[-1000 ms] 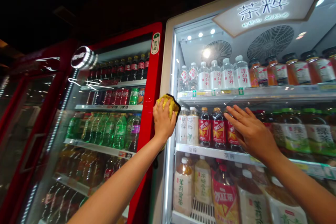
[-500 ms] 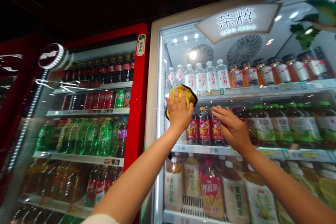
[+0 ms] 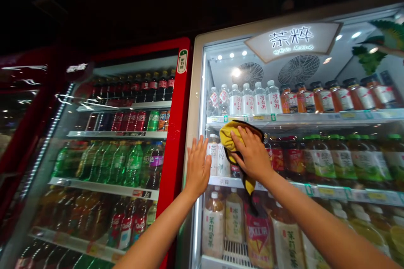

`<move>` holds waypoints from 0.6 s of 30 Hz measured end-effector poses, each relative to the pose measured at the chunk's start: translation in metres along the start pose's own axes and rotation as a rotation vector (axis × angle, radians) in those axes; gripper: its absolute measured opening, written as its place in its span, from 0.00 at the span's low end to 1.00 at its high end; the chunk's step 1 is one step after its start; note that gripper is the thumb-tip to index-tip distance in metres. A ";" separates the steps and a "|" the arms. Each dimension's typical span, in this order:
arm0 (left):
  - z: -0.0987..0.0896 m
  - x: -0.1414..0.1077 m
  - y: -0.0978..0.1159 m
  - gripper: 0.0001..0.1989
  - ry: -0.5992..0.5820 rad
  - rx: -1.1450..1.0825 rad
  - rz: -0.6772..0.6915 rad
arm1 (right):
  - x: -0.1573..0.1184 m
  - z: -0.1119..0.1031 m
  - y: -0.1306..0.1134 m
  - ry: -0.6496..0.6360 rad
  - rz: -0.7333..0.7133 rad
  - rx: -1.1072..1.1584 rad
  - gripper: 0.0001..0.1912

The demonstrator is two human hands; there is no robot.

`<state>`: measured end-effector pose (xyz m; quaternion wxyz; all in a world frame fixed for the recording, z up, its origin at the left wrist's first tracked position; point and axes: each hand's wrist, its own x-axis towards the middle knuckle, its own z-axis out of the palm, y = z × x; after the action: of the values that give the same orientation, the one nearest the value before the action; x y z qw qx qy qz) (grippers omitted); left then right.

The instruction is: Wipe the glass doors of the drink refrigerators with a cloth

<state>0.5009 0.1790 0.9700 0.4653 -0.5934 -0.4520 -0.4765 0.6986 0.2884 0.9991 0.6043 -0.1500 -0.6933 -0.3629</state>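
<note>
A yellow cloth with a dark edge [image 3: 229, 138] lies against the glass door of the lit drinks fridge, its lower end hanging down over the middle shelf. My right hand [image 3: 251, 151] is on the cloth, pressing it with its fingers spread over the right part. To the left, my left hand [image 3: 198, 168] is raised at the fridge's pale door frame [image 3: 193, 113], palm forward, fingers apart, with nothing in it. White-labelled bottles [image 3: 217, 157] show behind the glass between the two hands.
Bottles line several shelves [image 3: 315, 117] behind the glass. A fan-shaped lit sign [image 3: 292, 42] is at the top. On the left stands a red-framed fridge [image 3: 173, 130] with cans and green bottles [image 3: 134, 162]. Above, it is dark.
The cloth has passed from under my left hand to my right hand and sits further right and lower. My left hand has moved left and down to the door frame. The view has shifted slightly.
</note>
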 end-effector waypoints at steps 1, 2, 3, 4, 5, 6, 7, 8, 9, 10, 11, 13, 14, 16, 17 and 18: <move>-0.004 -0.006 -0.010 0.29 0.005 0.051 -0.010 | 0.014 0.001 0.003 0.024 0.012 -0.020 0.35; -0.007 -0.012 -0.018 0.31 0.007 0.094 -0.016 | 0.030 0.002 0.005 0.051 0.037 -0.030 0.34; -0.007 -0.017 -0.023 0.32 0.005 0.130 -0.015 | 0.047 0.003 0.005 0.072 0.060 -0.036 0.33; -0.007 -0.021 -0.027 0.32 -0.002 0.159 -0.008 | 0.062 0.005 0.001 0.064 0.075 -0.041 0.32; -0.006 -0.025 -0.030 0.33 -0.012 0.181 0.001 | 0.073 0.006 -0.005 0.034 0.080 -0.045 0.30; -0.004 -0.029 -0.031 0.33 -0.024 0.199 0.009 | 0.079 0.008 -0.013 -0.004 0.067 -0.047 0.29; -0.003 -0.033 -0.032 0.34 -0.036 0.215 0.010 | 0.080 0.009 -0.022 -0.048 0.035 -0.046 0.29; -0.002 -0.037 -0.033 0.34 -0.048 0.229 0.009 | 0.075 0.009 -0.030 -0.089 -0.019 -0.041 0.28; -0.002 -0.041 -0.034 0.34 -0.064 0.240 0.007 | 0.068 0.009 -0.037 -0.119 -0.090 -0.033 0.26; -0.002 -0.045 -0.035 0.34 -0.083 0.248 0.008 | 0.058 0.008 -0.040 -0.133 -0.169 -0.025 0.25; -0.003 -0.049 -0.037 0.35 -0.104 0.253 0.013 | 0.049 0.006 -0.040 -0.131 -0.238 -0.021 0.22; -0.006 -0.055 -0.041 0.35 -0.138 0.259 0.033 | 0.041 0.004 -0.032 -0.086 -0.284 -0.030 0.17; -0.008 -0.058 -0.043 0.35 -0.150 0.262 0.045 | 0.044 0.003 -0.025 -0.053 -0.253 -0.041 0.15; -0.009 -0.061 -0.046 0.35 -0.157 0.271 0.060 | 0.061 0.005 -0.016 0.003 -0.141 -0.058 0.14; -0.009 -0.062 -0.046 0.35 -0.155 0.277 0.062 | 0.073 0.008 -0.016 0.017 -0.088 -0.060 0.15; -0.008 -0.063 -0.046 0.36 -0.152 0.282 0.061 | 0.084 0.012 -0.019 0.021 -0.048 -0.060 0.17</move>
<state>0.4460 0.1727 0.9142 0.5226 -0.5700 -0.5302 -0.3477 0.6591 0.2641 1.0731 0.5981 -0.1477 -0.6789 -0.3995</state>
